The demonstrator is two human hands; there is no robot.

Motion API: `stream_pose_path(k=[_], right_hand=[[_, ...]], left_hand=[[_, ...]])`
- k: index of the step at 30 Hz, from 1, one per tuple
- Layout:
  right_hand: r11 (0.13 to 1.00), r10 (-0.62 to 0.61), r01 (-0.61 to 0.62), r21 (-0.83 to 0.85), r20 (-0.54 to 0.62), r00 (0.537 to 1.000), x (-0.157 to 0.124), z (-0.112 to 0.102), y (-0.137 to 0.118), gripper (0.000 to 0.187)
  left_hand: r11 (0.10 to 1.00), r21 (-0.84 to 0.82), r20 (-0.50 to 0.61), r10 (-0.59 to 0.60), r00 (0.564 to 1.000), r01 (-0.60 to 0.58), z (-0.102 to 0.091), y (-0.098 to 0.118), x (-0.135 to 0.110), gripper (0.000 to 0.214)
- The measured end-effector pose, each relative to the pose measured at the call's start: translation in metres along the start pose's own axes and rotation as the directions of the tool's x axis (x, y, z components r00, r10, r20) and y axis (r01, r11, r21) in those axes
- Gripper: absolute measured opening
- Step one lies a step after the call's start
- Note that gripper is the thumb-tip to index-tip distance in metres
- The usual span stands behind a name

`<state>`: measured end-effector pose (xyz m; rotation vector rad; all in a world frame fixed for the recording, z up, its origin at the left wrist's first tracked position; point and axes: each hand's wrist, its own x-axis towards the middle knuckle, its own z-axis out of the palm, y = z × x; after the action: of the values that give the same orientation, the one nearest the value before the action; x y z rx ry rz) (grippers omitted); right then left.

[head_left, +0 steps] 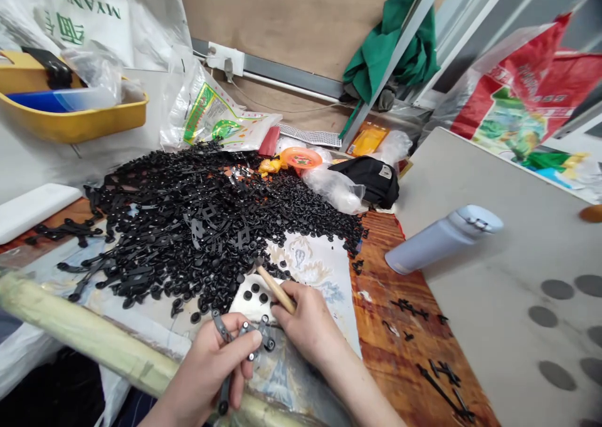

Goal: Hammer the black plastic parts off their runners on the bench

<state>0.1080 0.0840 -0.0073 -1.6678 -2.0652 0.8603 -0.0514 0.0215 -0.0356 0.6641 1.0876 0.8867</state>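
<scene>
My left hand (226, 352) pinches a dark grey linked strip (221, 326) with silver pin heads, one end of it hanging below the fingers. Close beside it, my right hand (310, 320) is closed around the light wooden handle of a small hammer (277, 289), whose head points away from me. Under the hammer lies a white block (242, 301) with several round black buttons set on it. Beyond both hands spreads a large heap of small black plastic parts (188, 226), with flat links at the left and round-headed pieces toward the right.
A lavender bottle (442, 239) stands at the right on the wooden tabletop (380, 295), near scattered black pieces (442, 374). A pale wrapped roll (94, 339) runs along the front edge. Behind the heap are a black pouch (369, 179) and an orange round lid (301, 157). A yellow bin (75, 123) hangs at left.
</scene>
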Motion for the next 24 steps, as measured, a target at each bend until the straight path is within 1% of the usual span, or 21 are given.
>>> stream_pose_path(k=[3,5,7,12,16,18,19,22,24], right_hand=[[1.000,-0.015,0.014,-0.008,-0.012,1.000,0.000,0.003,-0.003,0.016],[0.999,-0.017,0.016,-0.028,-0.023,1.000,0.003,0.003,-0.007,0.010],[0.999,-0.006,0.005,-0.045,-0.025,1.000,0.007,0.004,-0.011,0.005],[0.998,0.025,-0.027,-0.060,-0.031,0.999,0.024,0.011,-0.017,0.012],[0.997,0.063,-0.065,-0.042,-0.039,0.997,0.034,0.012,-0.018,0.008],[0.997,0.079,-0.079,-0.024,-0.020,0.997,0.033,0.006,-0.017,0.003],[0.996,0.087,-0.087,-0.017,-0.012,0.996,0.031,0.001,-0.015,0.004],[0.996,0.069,-0.068,0.051,-0.025,0.997,0.014,-0.019,-0.002,0.016],[0.988,0.030,-0.021,0.150,-0.058,0.998,-0.001,-0.031,0.014,0.023]], left_hand=[[1.000,0.016,-0.005,-0.006,1.000,0.006,0.002,0.001,-0.001,0.028],[1.000,0.029,-0.011,0.001,1.000,-0.001,0.003,0.001,-0.001,0.027],[0.999,0.047,-0.017,0.012,1.000,-0.011,0.004,0.000,-0.001,0.027],[0.998,0.068,-0.006,0.007,1.000,-0.007,0.003,-0.004,0.002,0.030],[0.997,0.078,-0.001,0.010,1.000,-0.010,0.001,-0.006,0.004,0.028],[0.997,0.080,-0.012,0.002,1.000,-0.001,0.001,-0.006,0.005,0.029],[0.997,0.081,-0.019,-0.001,1.000,0.002,0.001,-0.006,0.005,0.029],[0.998,0.062,-0.050,0.000,0.999,0.003,0.003,-0.004,0.003,0.031],[1.000,0.023,-0.094,-0.012,0.995,0.014,0.004,0.000,0.000,0.032]])
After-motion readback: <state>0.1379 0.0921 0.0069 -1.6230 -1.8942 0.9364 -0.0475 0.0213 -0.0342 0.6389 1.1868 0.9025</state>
